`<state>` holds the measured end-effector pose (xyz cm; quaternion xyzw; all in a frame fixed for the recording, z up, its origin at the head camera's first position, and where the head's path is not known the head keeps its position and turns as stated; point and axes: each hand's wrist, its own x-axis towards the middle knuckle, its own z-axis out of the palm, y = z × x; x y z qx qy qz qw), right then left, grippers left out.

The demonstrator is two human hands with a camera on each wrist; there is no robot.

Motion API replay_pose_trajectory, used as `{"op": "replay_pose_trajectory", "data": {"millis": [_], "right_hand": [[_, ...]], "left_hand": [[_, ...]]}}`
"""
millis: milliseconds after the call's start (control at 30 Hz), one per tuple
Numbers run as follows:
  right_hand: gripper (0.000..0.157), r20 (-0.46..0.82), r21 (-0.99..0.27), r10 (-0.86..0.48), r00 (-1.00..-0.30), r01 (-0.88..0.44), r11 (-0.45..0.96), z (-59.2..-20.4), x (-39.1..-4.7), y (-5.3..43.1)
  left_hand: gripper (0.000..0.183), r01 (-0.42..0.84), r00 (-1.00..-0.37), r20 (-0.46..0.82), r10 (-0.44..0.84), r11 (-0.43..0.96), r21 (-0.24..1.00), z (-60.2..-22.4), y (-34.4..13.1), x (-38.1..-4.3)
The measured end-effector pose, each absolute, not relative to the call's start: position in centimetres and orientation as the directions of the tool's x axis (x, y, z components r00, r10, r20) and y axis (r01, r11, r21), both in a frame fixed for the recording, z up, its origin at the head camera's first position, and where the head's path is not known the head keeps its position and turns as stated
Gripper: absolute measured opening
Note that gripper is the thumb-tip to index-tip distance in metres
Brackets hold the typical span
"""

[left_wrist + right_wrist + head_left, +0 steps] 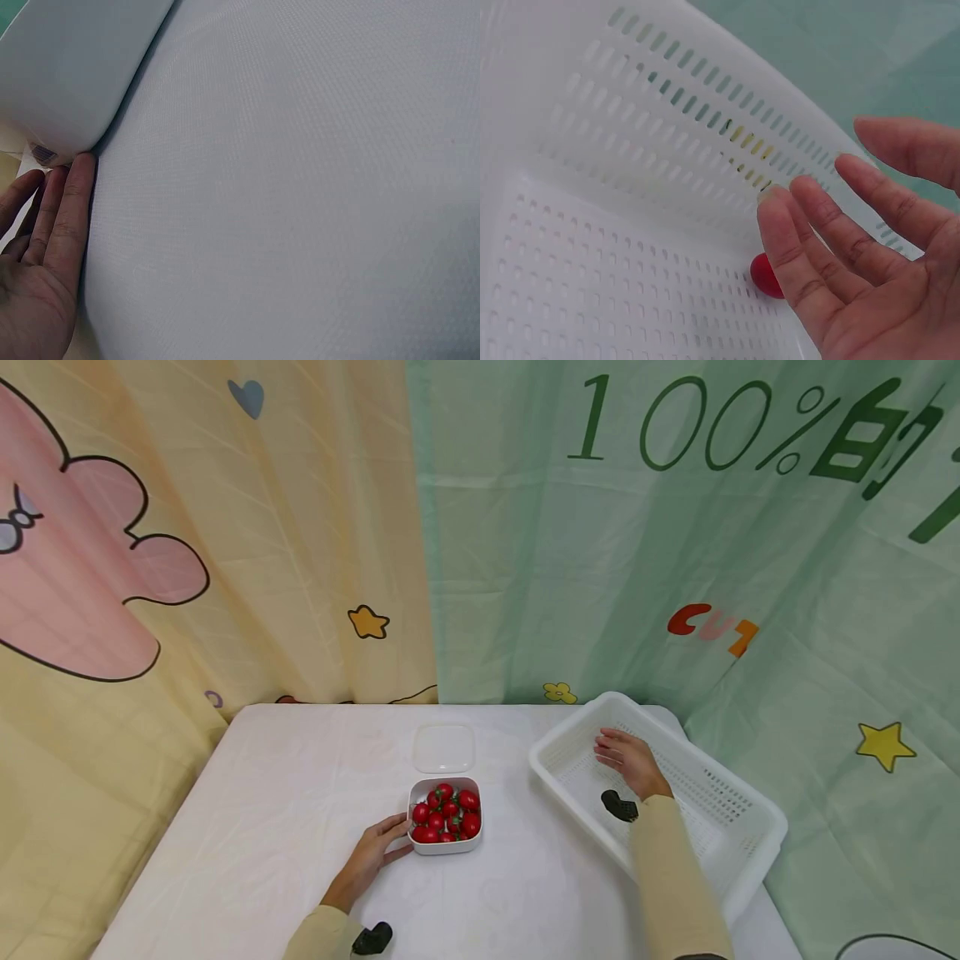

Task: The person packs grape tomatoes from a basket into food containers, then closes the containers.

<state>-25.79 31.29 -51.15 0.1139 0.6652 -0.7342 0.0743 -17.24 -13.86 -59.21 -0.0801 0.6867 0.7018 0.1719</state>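
Note:
Cherry tomatoes (450,810) fill a small white square container (444,849) in the head view. My left hand (372,852) touches this container at its left side. In the left wrist view, the fairly straight fingers (69,217) meet a lower corner of it, near a barcode label (43,154). Over the inside of a large white perforated basket (558,781), my right hand (628,760) hangs with relaxed, spread fingers and holds nothing. One red cherry tomato (764,276) lies in the basket, partly hidden behind those fingers in the right wrist view.
A clear square lid (444,748) lies on the white table (300,777) just behind the container. The basket sits at an angle along the table's right edge. Printed curtains (495,568) hang behind the table and at both sides.

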Motion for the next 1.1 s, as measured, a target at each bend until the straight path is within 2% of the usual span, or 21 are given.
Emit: {"op": "replay_pose_trajectory", "data": {"millis": [333,667,1100], "right_hand": [[0.054,-0.348,-0.919,0.181,-0.920,0.297,-0.261,-52.1,-26.6,32.3],[0.052,-0.362,-0.927,0.329,-0.872,0.299,-0.226,-53.7,-27.8,31.4],[0.053,-0.437,-0.898,0.206,-0.875,0.411,-0.158,-55.2,-28.9,30.3]], "left_hand": [[0.057,-0.354,-0.927,-0.350,0.136,-0.007,0.935,-59.4,-14.0,-17.2],[0.058,-0.351,-0.928,-0.348,0.137,0.002,0.937,-59.3,-14.1,-17.2],[0.062,-0.345,-0.929,-0.342,0.145,0.004,0.939,-59.9,-14.2,-17.6]]}}
